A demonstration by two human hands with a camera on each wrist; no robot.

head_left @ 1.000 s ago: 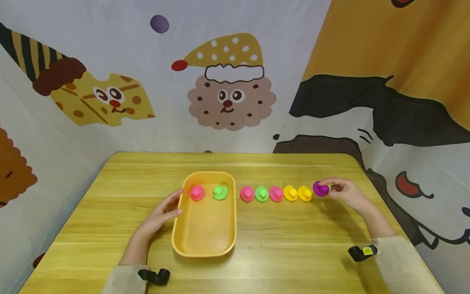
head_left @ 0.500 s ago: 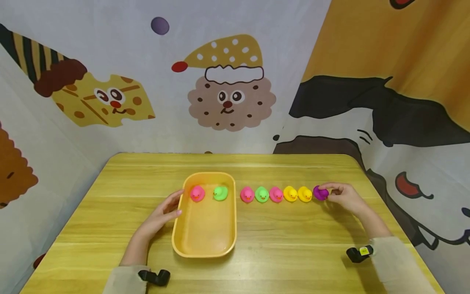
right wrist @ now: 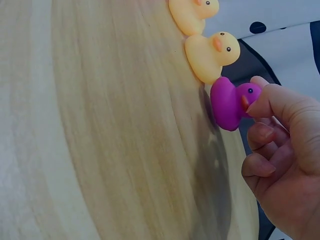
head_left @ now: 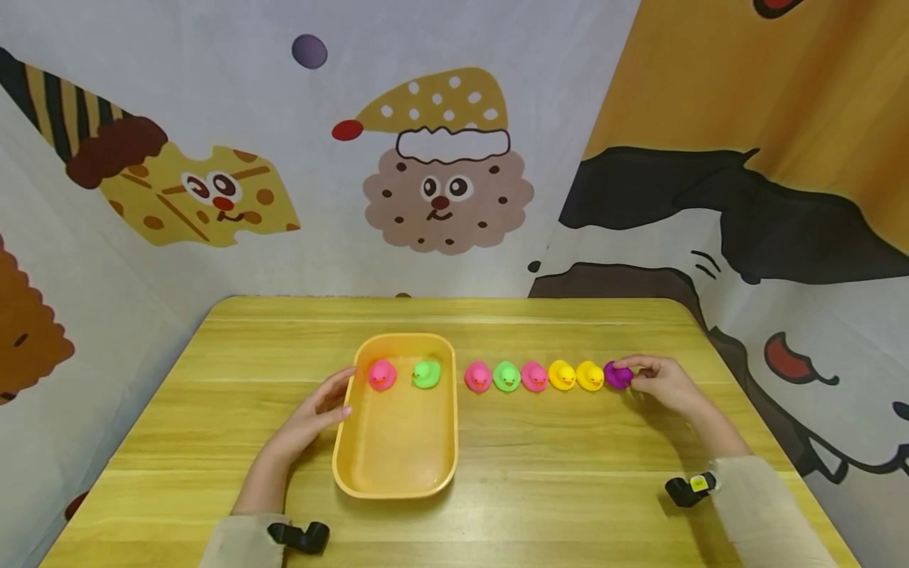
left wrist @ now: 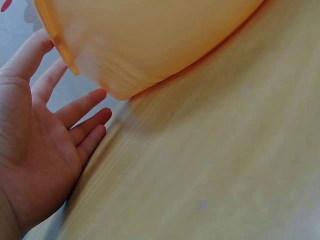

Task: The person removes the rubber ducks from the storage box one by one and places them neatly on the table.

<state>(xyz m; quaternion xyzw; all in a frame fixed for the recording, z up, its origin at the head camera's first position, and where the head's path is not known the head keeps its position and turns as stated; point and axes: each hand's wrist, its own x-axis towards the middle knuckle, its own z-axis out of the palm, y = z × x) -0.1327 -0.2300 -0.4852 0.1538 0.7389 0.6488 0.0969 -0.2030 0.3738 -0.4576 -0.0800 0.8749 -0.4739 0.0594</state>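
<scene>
Right hand (head_left: 667, 382) pinches purple duck (head_left: 614, 376) just beside end yellow duck (head_left: 589, 376), toward back right corner of table (head_left: 554, 481). Left hand (head_left: 311, 410) fingers relaxed, touching left edge of tray (head_left: 394, 446). Overpushing leftward could knock yellow duck askew

1. The tray (head_left: 394, 495) sits on the table (head_left: 554, 489), with the backdrop (head_left: 447, 197) behind.
2. Inside the tray, towards its far end, are the left tray duck (head_left: 382, 375) and, apart from it, the right tray duck (head_left: 427, 374).
3. Right of the tray, five row ducks (head_left: 535, 376) stand side by side.
4. Just right of these is the end duck (head_left: 618, 376), in the right hand (head_left: 667, 383).
5. The left hand (head_left: 311, 412) is at the tray's left rim.
</scene>
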